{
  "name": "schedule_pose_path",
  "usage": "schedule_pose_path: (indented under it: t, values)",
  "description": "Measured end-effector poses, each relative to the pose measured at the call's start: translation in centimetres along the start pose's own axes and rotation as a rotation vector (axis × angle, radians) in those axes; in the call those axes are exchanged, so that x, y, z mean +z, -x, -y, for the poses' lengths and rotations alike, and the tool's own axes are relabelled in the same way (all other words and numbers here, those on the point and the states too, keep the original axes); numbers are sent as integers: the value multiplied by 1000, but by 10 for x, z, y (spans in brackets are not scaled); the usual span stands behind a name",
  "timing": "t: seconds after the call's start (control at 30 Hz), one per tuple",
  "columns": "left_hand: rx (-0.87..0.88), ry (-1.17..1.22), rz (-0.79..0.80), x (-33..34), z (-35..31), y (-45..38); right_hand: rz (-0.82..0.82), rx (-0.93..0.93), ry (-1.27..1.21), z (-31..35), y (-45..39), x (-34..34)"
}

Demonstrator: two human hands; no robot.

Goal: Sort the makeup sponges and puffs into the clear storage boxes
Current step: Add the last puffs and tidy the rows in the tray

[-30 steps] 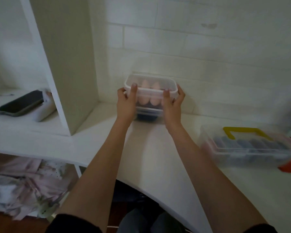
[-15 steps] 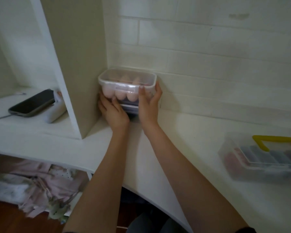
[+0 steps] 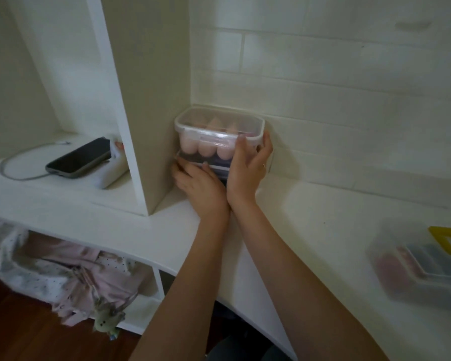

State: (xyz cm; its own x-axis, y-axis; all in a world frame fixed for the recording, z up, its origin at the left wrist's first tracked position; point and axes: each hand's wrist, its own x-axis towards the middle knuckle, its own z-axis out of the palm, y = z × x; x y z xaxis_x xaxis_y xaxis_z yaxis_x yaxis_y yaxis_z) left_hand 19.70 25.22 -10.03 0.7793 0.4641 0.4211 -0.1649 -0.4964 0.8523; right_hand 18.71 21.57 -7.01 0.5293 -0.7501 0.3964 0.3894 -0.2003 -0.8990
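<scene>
Nearest, at right edge: blurred clear box with yellow handle [image 3: 427, 267] on white counter [image 3: 310, 230]. Farther, in the corner against the divider panel [image 3: 151, 100]: left hand [image 3: 201, 183] grips lower box [image 3: 219, 165]; right hand [image 3: 249, 165] grips lidded box of pink sponges [image 3: 218, 134], stacked on top.

- Two clear plastic storage boxes stacked in the far corner: an upper clear lidded box [image 3: 219, 126] and a lower clear box with dark contents [image 3: 214, 164] beneath it.
- One blurred clear plastic case with a yellow handle [image 3: 425, 267], near right on the counter.
- At least five pale pink egg-shaped makeup sponges [image 3: 206, 148] visible in the upper box; the full number cannot be told.
- Two bare hands: a left hand [image 3: 201, 183] and a right hand [image 3: 248, 165].
- One dark smartphone [image 3: 80, 157], left.
- One grey cable [image 3: 24, 162], left.
- One heap of pink fabric [image 3: 71, 274], near left, below the counter.
</scene>
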Motion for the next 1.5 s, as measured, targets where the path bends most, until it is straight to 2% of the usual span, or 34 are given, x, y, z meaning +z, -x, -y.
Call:
schedule_pose_path:
  t: [0.07, 0.13, 0.27, 0.37, 0.43, 0.5, 0.6, 0.7, 0.8, 0.9, 1.0, 1.13, 1.23, 1.3, 1.37, 1.43, 1.5]
  values:
    - [16, 154, 126, 4, 3, 1, 29, 11, 31, -2, -1, 0]
    - [52, 226, 155, 5, 1, 2, 76, 26, 65, -3, -2, -2]
    - [46, 53, 38, 4, -2, 4, 193, 5, 139, -1, -2, -12]
    - [84, -147, -114, -2, -4, 5, 268, 41, 188, 3, -2, -27]
    - [196, -155, -191, -9, -9, 13, 290, 92, 163, 11, 1, -42]
    - [349, -72, -202, -17, -17, 30, 256, 90, 165, 25, 2, -59]
    - [524, 106, -9, -33, -36, 69, 145, -42, 222, 53, -3, -94]
    - [466, 365, 302, -49, -58, 111, 47, -221, 335, 85, -13, -143]
    - [443, 497, 599, -57, -85, 155, -73, -352, 663, 110, -27, -209]
    - [422, 529, 846, -59, -115, 200, -240, -276, 1110, 118, -36, -279]
    - [372, 448, 955, -51, -132, 242, -339, -83, 1284, 113, -37, -341]
    - [290, 508, 838, -44, -129, 257, -276, 93, 1164, 87, -38, -392]
    - [244, 544, 809, -37, -119, 247, -308, 44, 1164, 71, -31, -390]
    - [203, 519, 816, -31, -109, 228, -329, -52, 1209, 63, -23, -374]
    - [325, 411, 764, -24, -93, 204, -274, -215, 1195, 50, -17, -351]
    - [562, 167, 565, -13, -72, 176, -152, -357, 1184, 30, -15, -323]
    - [747, -58, 393, -1, -55, 151, -27, -406, 1180, 11, -19, -292]
